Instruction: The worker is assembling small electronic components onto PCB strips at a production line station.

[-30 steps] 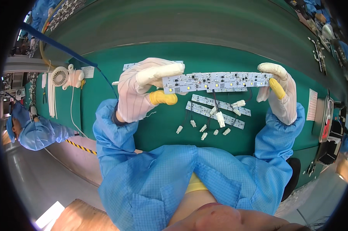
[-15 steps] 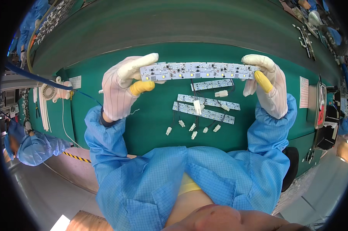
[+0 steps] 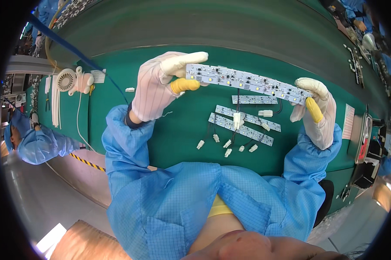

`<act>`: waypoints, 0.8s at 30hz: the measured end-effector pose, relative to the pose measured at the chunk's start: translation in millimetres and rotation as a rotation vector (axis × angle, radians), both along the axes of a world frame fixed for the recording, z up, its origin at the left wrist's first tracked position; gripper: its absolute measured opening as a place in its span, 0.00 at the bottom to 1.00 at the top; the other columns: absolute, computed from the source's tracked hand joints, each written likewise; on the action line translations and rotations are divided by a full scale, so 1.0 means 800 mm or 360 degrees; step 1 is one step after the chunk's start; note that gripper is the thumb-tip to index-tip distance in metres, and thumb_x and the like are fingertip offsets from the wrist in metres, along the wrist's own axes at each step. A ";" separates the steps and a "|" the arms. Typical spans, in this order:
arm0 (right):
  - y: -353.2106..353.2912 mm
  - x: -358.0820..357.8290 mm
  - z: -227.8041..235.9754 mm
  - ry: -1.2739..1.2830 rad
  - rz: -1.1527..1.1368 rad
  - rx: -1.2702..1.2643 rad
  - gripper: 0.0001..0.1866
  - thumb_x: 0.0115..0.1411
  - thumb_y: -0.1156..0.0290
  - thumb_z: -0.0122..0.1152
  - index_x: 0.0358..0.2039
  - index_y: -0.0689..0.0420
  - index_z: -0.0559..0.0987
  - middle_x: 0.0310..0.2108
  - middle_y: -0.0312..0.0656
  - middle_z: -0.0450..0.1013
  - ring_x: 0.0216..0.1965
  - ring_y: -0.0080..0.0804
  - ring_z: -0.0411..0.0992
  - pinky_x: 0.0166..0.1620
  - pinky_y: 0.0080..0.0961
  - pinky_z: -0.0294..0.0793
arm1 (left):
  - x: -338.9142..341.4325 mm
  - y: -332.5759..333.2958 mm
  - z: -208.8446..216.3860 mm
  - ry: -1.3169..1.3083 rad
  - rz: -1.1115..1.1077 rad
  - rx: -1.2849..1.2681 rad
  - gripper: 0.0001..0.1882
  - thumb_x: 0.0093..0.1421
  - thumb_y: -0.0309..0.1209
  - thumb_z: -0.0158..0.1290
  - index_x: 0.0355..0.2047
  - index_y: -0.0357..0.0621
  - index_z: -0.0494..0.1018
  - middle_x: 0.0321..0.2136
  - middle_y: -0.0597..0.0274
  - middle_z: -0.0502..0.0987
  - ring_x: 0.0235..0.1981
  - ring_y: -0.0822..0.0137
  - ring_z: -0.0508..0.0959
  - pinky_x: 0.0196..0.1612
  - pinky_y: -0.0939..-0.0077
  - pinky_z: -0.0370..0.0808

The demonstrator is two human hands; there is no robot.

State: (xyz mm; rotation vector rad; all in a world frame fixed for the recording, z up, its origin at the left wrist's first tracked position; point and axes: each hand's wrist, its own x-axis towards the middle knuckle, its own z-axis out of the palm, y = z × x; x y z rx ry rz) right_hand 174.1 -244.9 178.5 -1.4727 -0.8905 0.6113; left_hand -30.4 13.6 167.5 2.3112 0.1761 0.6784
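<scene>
A long white LED circuit board [image 3: 230,78] is held up above the green work mat, slanting down toward the right. My left hand [image 3: 154,86], in a striped white glove with a yellow thumb cover, pinches its left end. At its right end, my right hand [image 3: 320,110], gloved alike, grips it between fingers and yellow thumb. A dark wire hangs from the board to a white plug connector [image 3: 237,120]. Beneath lie three similar strips: a far LED board [image 3: 254,99], a middle LED board [image 3: 271,125] and a near LED board [image 3: 221,121], with wires and several small white connectors [image 3: 200,144].
To the left is a white fan [image 3: 66,81] by a paper label [image 3: 98,76]. A blue hose [image 3: 72,47] crosses the upper left. A dark conveyor belt [image 3: 182,28] runs behind the mat. Black bins [image 3: 363,174] stand at the right. Another person [image 3: 44,141] sits far left.
The view has shifted, so the table things appear farther right. The held board has tilted: its left end is higher and its right end lower. Both hands still hold it.
</scene>
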 end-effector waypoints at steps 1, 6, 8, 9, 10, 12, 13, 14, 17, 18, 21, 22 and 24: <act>0.000 -0.002 0.002 -0.0047 -0.0056 -0.0068 0.34 0.55 0.46 0.61 0.49 0.65 0.70 0.29 0.42 0.72 0.20 0.19 0.71 0.25 0.09 0.69 | 0.000 0.000 -0.001 -0.0035 0.0010 0.0015 0.25 0.48 0.42 0.60 0.46 0.47 0.76 0.29 0.61 0.80 0.31 0.64 0.79 0.34 0.76 0.74; -0.002 0.017 -0.013 0.0134 0.0090 0.0031 0.33 0.56 0.48 0.61 0.49 0.66 0.70 0.29 0.42 0.72 0.21 0.20 0.71 0.26 0.11 0.70 | -0.001 -0.004 -0.003 -0.0215 -0.0140 -0.0063 0.24 0.47 0.43 0.60 0.45 0.47 0.77 0.28 0.61 0.80 0.30 0.64 0.78 0.34 0.75 0.74; -0.002 0.018 -0.014 0.0126 0.0153 0.0051 0.32 0.57 0.49 0.60 0.49 0.66 0.70 0.29 0.42 0.72 0.21 0.20 0.71 0.26 0.11 0.70 | -0.003 -0.005 -0.003 -0.0252 -0.0183 -0.0058 0.24 0.47 0.43 0.61 0.44 0.47 0.77 0.28 0.61 0.80 0.30 0.64 0.78 0.34 0.75 0.74; -0.001 0.016 -0.011 0.0125 0.0115 0.0003 0.32 0.57 0.49 0.61 0.49 0.66 0.70 0.29 0.42 0.72 0.21 0.20 0.71 0.26 0.12 0.70 | -0.003 -0.005 -0.003 -0.0236 -0.0151 -0.0067 0.24 0.47 0.43 0.61 0.44 0.47 0.77 0.28 0.61 0.80 0.30 0.64 0.78 0.33 0.75 0.73; -0.003 0.015 -0.008 0.0117 0.0065 -0.0052 0.32 0.57 0.49 0.61 0.49 0.66 0.70 0.29 0.43 0.72 0.21 0.20 0.71 0.26 0.12 0.70 | -0.001 -0.007 -0.004 -0.0226 -0.0129 -0.0085 0.24 0.47 0.43 0.61 0.44 0.47 0.77 0.29 0.61 0.80 0.31 0.64 0.78 0.33 0.75 0.73; -0.003 0.011 -0.005 0.0103 0.0064 0.0000 0.33 0.56 0.48 0.61 0.49 0.66 0.70 0.29 0.43 0.73 0.21 0.21 0.71 0.26 0.12 0.70 | 0.001 -0.006 -0.002 -0.0161 -0.0049 -0.0056 0.24 0.48 0.42 0.61 0.45 0.47 0.77 0.28 0.60 0.80 0.30 0.63 0.78 0.32 0.76 0.73; -0.003 0.009 -0.003 0.0085 0.0068 0.0058 0.34 0.55 0.47 0.62 0.49 0.66 0.70 0.30 0.44 0.73 0.20 0.21 0.72 0.26 0.13 0.70 | 0.004 -0.005 -0.002 -0.0098 0.0033 -0.0019 0.24 0.49 0.41 0.61 0.46 0.47 0.76 0.27 0.59 0.79 0.29 0.63 0.78 0.32 0.76 0.72; -0.003 0.007 -0.002 0.0075 0.0039 0.0043 0.34 0.55 0.47 0.62 0.49 0.66 0.70 0.30 0.44 0.73 0.20 0.21 0.72 0.26 0.13 0.70 | 0.007 -0.004 -0.003 -0.0108 0.0005 -0.0036 0.24 0.49 0.41 0.61 0.46 0.47 0.76 0.27 0.59 0.79 0.29 0.63 0.78 0.32 0.76 0.72; -0.003 -0.007 0.003 0.0057 0.0152 0.0090 0.37 0.53 0.45 0.63 0.50 0.66 0.69 0.31 0.48 0.73 0.21 0.25 0.73 0.26 0.16 0.72 | 0.014 0.003 -0.006 0.0310 0.0219 -0.0138 0.22 0.55 0.31 0.57 0.51 0.39 0.73 0.26 0.65 0.75 0.26 0.77 0.70 0.33 0.83 0.68; -0.003 -0.012 0.007 0.0207 0.0130 0.0037 0.39 0.52 0.44 0.63 0.50 0.66 0.69 0.32 0.48 0.73 0.21 0.26 0.73 0.26 0.17 0.73 | 0.018 0.005 -0.011 0.0296 0.0174 -0.0154 0.22 0.55 0.31 0.57 0.51 0.39 0.73 0.26 0.65 0.75 0.26 0.77 0.70 0.33 0.83 0.68; -0.001 -0.015 0.013 0.0128 0.0103 0.0012 0.41 0.50 0.41 0.63 0.51 0.66 0.68 0.32 0.48 0.74 0.21 0.27 0.73 0.25 0.18 0.73 | 0.018 0.010 -0.020 0.0255 0.0179 -0.0075 0.22 0.57 0.36 0.57 0.51 0.44 0.73 0.24 0.57 0.79 0.19 0.70 0.70 0.26 0.77 0.69; 0.000 -0.013 0.011 0.0145 0.0097 0.0021 0.42 0.51 0.41 0.62 0.51 0.67 0.68 0.32 0.48 0.74 0.22 0.27 0.74 0.25 0.18 0.73 | 0.019 0.007 -0.019 0.0257 0.0171 -0.0070 0.22 0.57 0.36 0.57 0.51 0.44 0.73 0.24 0.57 0.79 0.19 0.70 0.70 0.26 0.77 0.69; 0.002 0.001 -0.001 0.0016 0.0128 0.0152 0.43 0.52 0.37 0.57 0.51 0.67 0.68 0.32 0.46 0.74 0.23 0.25 0.73 0.26 0.16 0.71 | 0.018 -0.003 -0.014 0.0081 -0.0002 -0.0731 0.24 0.57 0.36 0.57 0.53 0.40 0.70 0.29 0.59 0.81 0.20 0.77 0.70 0.24 0.81 0.68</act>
